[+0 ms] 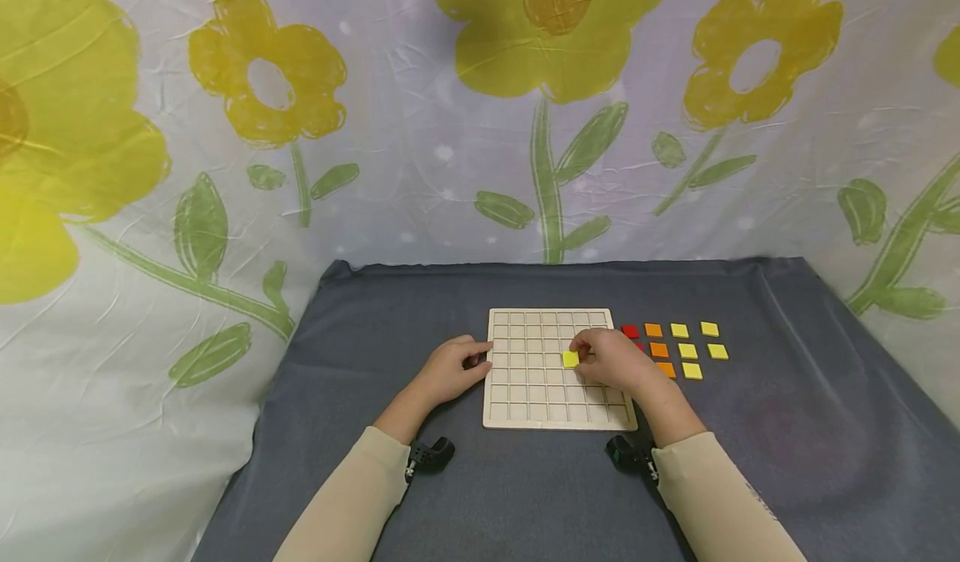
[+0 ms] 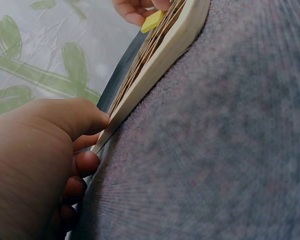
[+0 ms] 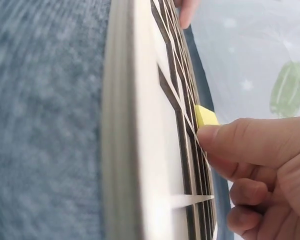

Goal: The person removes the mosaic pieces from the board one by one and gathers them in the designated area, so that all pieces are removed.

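Note:
A pale wooden grid board (image 1: 513,393) with rows of square cells lies flat on the grey cloth. My right hand (image 1: 615,358) is over its right half, pinching a yellow square tile (image 1: 570,359) between thumb and fingers. In the right wrist view the tile (image 3: 205,115) stands out past the thumb tip, tilted close over the grid. At the board's left edge, my left hand (image 1: 452,368) holds the rim with thumb and index finger. The left wrist view shows that thumb (image 2: 92,119) against the wooden rim, the other fingers curled below it.
Right of the board, loose square tiles lie in columns: a red tile (image 1: 630,331), orange tiles such as this one (image 1: 659,349), and several yellow tiles (image 1: 687,351). My right hand and forearm partly cover the nearer ones. Behind the table hangs a flower-printed curtain (image 1: 405,128).

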`<action>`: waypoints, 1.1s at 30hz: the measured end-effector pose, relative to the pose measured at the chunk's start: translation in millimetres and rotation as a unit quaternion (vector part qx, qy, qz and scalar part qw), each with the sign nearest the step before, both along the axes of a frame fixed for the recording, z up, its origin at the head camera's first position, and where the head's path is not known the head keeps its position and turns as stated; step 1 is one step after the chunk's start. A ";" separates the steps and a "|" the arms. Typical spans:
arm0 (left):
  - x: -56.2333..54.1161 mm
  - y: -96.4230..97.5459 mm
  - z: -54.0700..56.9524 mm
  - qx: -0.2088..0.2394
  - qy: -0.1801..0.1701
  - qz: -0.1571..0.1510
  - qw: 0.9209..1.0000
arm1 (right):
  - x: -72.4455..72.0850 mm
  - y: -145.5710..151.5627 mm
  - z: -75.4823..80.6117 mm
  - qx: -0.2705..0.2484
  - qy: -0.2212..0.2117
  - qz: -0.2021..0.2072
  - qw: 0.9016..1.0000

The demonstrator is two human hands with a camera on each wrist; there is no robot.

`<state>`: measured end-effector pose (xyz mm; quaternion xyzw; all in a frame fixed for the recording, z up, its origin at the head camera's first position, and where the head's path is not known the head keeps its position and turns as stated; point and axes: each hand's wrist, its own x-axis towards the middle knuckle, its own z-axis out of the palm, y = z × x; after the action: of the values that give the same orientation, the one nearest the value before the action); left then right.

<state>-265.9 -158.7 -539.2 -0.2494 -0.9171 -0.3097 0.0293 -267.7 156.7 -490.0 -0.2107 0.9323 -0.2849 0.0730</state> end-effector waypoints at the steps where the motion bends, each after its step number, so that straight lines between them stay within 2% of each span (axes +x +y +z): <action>1: 0.0 0.1 0.2 0.000 -0.001 0.000 1.000 | -0.1 -0.2 0.3 0.000 0.002 0.000 1.000; 9: -0.1 0.9 1.1 -0.001 0.001 0.000 1.000 | 2.4 5.9 6.6 -0.021 -0.006 -0.009 1.000; 20: 0.9 -0.5 1.0 0.007 -0.001 -0.005 1.000 | 5.5 25.9 33.1 -0.058 0.023 -0.015 0.998; 25: 1.2 -1.2 0.8 0.010 -0.001 -0.009 1.000 | 8.8 34.6 44.4 -0.081 0.030 -0.030 0.996; 33: 0.3 -1.2 -0.1 0.008 0.001 -0.008 1.000 | 13.2 53.9 59.3 -0.100 0.014 -0.066 0.993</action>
<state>-265.6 -160.0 -539.2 -0.2567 -0.9126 -0.3167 0.0302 -254.5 210.6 -430.7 -0.1588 0.9120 -0.3776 0.0200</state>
